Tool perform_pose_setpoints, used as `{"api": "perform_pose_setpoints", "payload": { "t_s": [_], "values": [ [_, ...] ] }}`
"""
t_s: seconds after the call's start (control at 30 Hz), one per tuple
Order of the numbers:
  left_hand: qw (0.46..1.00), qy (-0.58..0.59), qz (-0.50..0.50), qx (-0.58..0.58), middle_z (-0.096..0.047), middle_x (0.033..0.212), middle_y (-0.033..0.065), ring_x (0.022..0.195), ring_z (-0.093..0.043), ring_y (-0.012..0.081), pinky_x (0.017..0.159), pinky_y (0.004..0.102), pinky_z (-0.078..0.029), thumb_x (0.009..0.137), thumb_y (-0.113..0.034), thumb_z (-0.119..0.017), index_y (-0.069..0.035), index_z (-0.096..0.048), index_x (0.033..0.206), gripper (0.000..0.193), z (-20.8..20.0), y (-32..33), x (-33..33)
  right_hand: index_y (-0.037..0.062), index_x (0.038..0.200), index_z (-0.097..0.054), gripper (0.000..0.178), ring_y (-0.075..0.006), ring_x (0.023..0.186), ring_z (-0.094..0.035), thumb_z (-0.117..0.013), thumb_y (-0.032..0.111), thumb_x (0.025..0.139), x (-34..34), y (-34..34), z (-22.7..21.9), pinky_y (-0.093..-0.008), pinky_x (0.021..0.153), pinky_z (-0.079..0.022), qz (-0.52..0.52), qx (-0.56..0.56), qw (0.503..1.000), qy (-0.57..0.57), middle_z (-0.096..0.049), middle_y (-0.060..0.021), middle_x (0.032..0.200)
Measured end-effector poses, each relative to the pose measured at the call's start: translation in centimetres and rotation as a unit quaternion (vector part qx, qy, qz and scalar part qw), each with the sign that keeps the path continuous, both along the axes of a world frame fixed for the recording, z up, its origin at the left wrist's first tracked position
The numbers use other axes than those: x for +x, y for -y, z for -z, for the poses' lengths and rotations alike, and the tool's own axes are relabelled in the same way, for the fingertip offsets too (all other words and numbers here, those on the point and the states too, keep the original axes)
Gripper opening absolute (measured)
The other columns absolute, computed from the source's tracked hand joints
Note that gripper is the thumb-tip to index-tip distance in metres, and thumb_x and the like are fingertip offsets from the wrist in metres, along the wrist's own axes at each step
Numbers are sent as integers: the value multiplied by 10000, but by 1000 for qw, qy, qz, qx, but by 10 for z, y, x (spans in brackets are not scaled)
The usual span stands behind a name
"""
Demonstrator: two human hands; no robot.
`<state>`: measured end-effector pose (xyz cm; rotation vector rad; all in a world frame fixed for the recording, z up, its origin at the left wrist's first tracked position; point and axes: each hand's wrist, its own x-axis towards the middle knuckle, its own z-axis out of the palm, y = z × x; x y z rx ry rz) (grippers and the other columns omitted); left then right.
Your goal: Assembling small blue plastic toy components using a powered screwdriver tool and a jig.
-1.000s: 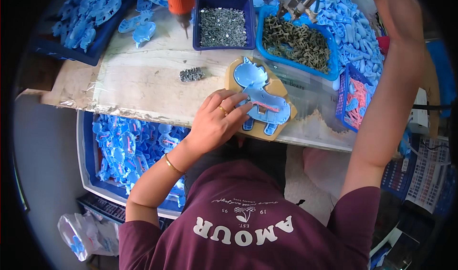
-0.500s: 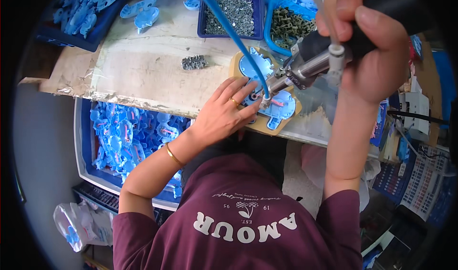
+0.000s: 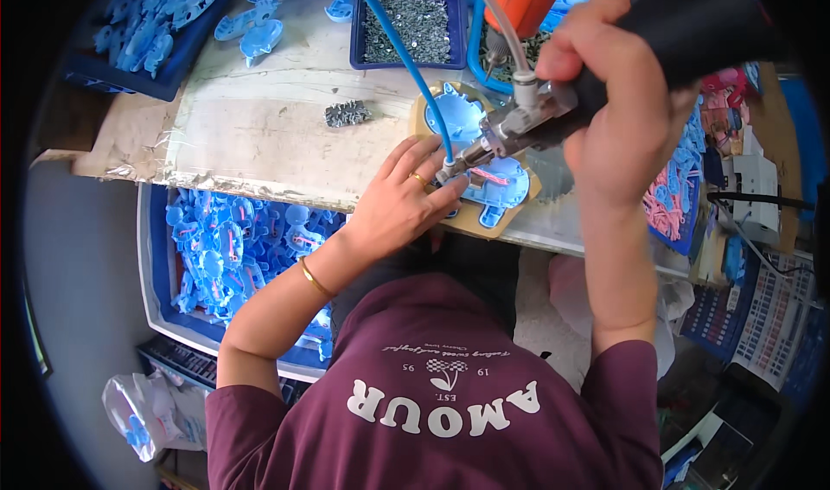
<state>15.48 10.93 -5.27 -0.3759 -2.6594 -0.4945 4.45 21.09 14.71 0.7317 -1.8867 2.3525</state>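
A blue plastic shell with a pink strip inside lies in a tan fixture at the table's near edge. The left hand reaches over its left side, fingers bent and tips at the nozzle; whether they pinch anything I cannot tell. The right hand is wrapped firmly around a black-and-metal tool, whose tip meets the left fingertips above the shell. A blue tube runs up from that tip.

The tabletop is pale, stained and scratched, its front edge ragged and taped. On it, left of the fixture, sits a clump of small metal pieces. Behind stand a dark blue tray of tiny metal parts and a brighter blue tray, with an orange tool hanging above the latter.

A crate of blue parts occupies the far left corner. Below the table edge, a white-rimmed bin holds more shells, near a plastic bag and a grey wall.
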Motion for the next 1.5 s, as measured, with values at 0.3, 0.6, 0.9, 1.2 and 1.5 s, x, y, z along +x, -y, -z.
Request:
{"api": "perform_pose_setpoints", "payload": {
  "t_s": [0.3,0.6,0.9,1.2,1.5],
  "values": [
    [1000,-2,16,-3,-544,1400,111,1347,-467,336,1176,490,-366,885,-281,-735,-189,-631,1288,426,-8,1,-5,20,942,-620,390,-131,623,-621,-654,407,968,-87,-22,-61,-260,621,-516,-51,36,974,-220,-617,-60,726],
    [1000,8,-8,9,-538,1437,110,1369,-453,337,1182,497,-360,885,-276,-737,-162,-618,1322,467,-5,0,2,49,1175,-706,272,-119,758,-673,-578,259,1059,-107,-106,77,-292,674,-553,-34,277,958,-71,-736,-58,975],
    [1000,19,-6,1,-547,1427,107,1381,-447,336,1190,509,-344,886,-276,-734,-159,-614,1338,482,-6,-3,-2,153,1196,-727,292,-304,749,-713,-702,119,907,-119,-98,212,-398,652,-559,-24,537,744,-397,-736,-148,887],
    [998,10,-13,54,-592,1356,93,1345,-484,344,1180,512,-359,878,-225,-730,-119,-666,1222,366,-10,-4,-2,106,1099,-714,194,-265,644,-711,-713,120,906,-98,-95,181,-385,557,-544,-13,446,794,-413,-740,-124,838],
    [995,-34,44,86,-667,1215,59,1192,-588,313,1067,487,-463,805,-97,-782,-101,-695,1042,252,-24,-2,-2,94,1141,-711,248,-241,600,-694,-705,124,895,-75,11,157,-372,525,-533,28,450,774,-445,-687,-80,713]
  ]
}}
